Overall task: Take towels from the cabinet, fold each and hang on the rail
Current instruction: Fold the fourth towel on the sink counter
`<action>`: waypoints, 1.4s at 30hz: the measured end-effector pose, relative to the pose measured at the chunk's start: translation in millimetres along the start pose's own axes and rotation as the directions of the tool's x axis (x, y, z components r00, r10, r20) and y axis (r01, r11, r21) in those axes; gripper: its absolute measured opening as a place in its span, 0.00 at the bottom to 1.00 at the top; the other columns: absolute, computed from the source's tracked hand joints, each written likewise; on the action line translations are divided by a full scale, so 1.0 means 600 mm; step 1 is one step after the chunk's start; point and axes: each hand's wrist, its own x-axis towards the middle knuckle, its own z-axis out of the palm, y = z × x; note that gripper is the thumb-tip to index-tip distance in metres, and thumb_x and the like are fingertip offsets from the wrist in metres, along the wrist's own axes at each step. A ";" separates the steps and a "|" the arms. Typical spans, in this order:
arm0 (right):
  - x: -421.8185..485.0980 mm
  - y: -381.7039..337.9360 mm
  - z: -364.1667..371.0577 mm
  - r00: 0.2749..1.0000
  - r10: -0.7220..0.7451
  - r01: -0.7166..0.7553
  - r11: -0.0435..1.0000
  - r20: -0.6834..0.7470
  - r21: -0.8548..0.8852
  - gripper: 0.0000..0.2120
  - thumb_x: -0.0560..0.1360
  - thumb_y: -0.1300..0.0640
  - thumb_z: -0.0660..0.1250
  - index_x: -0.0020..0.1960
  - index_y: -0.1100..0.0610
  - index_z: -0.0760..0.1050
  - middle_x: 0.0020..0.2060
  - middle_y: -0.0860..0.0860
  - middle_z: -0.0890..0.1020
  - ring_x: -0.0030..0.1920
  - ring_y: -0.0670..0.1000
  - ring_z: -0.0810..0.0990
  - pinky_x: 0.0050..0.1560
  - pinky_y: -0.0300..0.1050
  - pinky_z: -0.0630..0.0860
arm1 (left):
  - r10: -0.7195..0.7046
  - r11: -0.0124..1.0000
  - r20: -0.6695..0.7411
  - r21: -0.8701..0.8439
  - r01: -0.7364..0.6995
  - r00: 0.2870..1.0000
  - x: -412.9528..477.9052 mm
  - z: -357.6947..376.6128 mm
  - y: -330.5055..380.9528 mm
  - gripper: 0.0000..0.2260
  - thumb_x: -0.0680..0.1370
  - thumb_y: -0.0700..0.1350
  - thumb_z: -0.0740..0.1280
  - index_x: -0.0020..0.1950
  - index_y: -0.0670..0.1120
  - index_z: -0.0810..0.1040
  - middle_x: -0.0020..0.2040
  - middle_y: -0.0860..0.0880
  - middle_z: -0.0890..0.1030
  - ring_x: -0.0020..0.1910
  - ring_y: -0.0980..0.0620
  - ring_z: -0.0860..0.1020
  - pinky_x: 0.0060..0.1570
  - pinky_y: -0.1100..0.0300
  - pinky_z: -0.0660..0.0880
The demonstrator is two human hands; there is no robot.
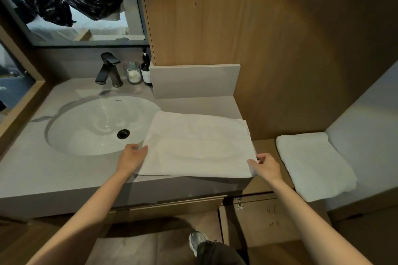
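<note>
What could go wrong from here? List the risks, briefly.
1. The towel has its left edge, held by the left hand, over the sink rim; it could dip in and get wet.
2. Its near edge reaches the counter front, where the right hand pinches a corner; a pull might drag it onto the floor.
3. The folded towel sits at the ledge edge; an elbow may knock it down.

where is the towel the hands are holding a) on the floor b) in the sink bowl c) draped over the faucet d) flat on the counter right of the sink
d: the white towel lies flat on the counter beside the sink, with the left hand and right hand pinching its near corners.
</note>
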 end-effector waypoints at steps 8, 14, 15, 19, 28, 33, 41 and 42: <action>-0.009 0.005 0.005 1.000 -0.026 0.025 0.999 0.017 0.036 0.18 0.76 0.57 0.70 0.63 0.61 0.71 0.49 0.52 0.75 0.51 0.51 0.75 0.48 0.42 0.71 | 0.029 0.987 -0.001 0.160 -0.028 1.000 -0.003 0.016 -0.003 0.17 0.82 0.48 0.58 0.34 0.44 0.64 0.33 0.45 0.70 0.39 0.44 0.70 0.40 0.54 0.63; -0.020 0.009 -0.020 0.987 0.023 -0.055 0.978 0.161 0.201 0.14 0.77 0.61 0.66 0.61 0.61 0.68 0.52 0.53 0.76 0.50 0.48 0.75 0.43 0.38 0.71 | 0.031 0.984 0.032 0.174 -0.036 0.999 0.001 0.001 0.000 0.19 0.82 0.48 0.56 0.32 0.45 0.62 0.32 0.46 0.69 0.37 0.46 0.67 0.38 0.54 0.60; -0.022 0.012 -0.023 0.987 0.022 -0.057 0.975 0.161 0.217 0.15 0.77 0.61 0.67 0.61 0.60 0.66 0.51 0.53 0.75 0.48 0.47 0.74 0.40 0.37 0.69 | 0.018 0.988 0.038 0.152 -0.024 0.999 0.004 -0.002 -0.003 0.19 0.82 0.48 0.57 0.32 0.45 0.61 0.32 0.45 0.68 0.36 0.46 0.67 0.36 0.54 0.60; -0.031 0.029 -0.024 0.989 -0.018 -0.015 0.977 0.148 0.215 0.20 0.77 0.63 0.67 0.60 0.59 0.57 0.47 0.52 0.70 0.46 0.45 0.72 0.40 0.36 0.69 | 0.016 0.992 0.066 0.124 -0.024 0.998 0.004 -0.011 -0.009 0.20 0.82 0.49 0.58 0.31 0.46 0.60 0.30 0.45 0.65 0.34 0.48 0.66 0.35 0.55 0.59; -0.040 0.037 -0.007 0.993 -0.042 0.030 0.994 0.109 0.106 0.24 0.74 0.67 0.67 0.57 0.55 0.53 0.47 0.55 0.71 0.42 0.47 0.73 0.39 0.35 0.70 | 0.125 0.951 0.017 0.283 -0.124 0.992 -0.004 -0.008 -0.018 0.18 0.81 0.45 0.59 0.33 0.45 0.62 0.31 0.47 0.68 0.34 0.47 0.68 0.36 0.54 0.61; -0.066 0.001 0.014 0.963 -0.261 0.230 0.927 -0.069 -0.297 0.37 0.68 0.63 0.75 0.69 0.55 0.57 0.65 0.55 0.66 0.61 0.53 0.68 0.60 0.47 0.72 | 0.195 0.914 -0.013 0.366 -0.177 0.981 -0.008 0.001 -0.024 0.03 0.79 0.37 0.61 0.49 0.36 0.71 0.46 0.38 0.75 0.47 0.38 0.74 0.44 0.53 0.68; -0.091 -0.084 0.172 0.794 -0.539 0.591 0.573 0.283 -0.568 0.25 0.84 0.48 0.47 0.79 0.48 0.47 0.79 0.49 0.44 0.78 0.55 0.40 0.72 0.57 0.33 | 0.598 0.457 0.370 0.571 -0.682 0.711 -0.069 0.128 0.015 0.28 0.79 0.57 0.38 0.76 0.56 0.61 0.77 0.53 0.58 0.76 0.48 0.56 0.73 0.44 0.49; -0.089 -0.081 0.192 0.814 -0.497 0.570 0.580 0.302 -0.582 0.26 0.83 0.45 0.44 0.79 0.46 0.43 0.78 0.48 0.41 0.78 0.55 0.38 0.71 0.58 0.30 | 0.563 0.470 0.387 0.577 -0.668 0.730 -0.072 0.144 0.010 0.30 0.78 0.61 0.33 0.77 0.58 0.57 0.78 0.55 0.52 0.78 0.49 0.50 0.73 0.44 0.41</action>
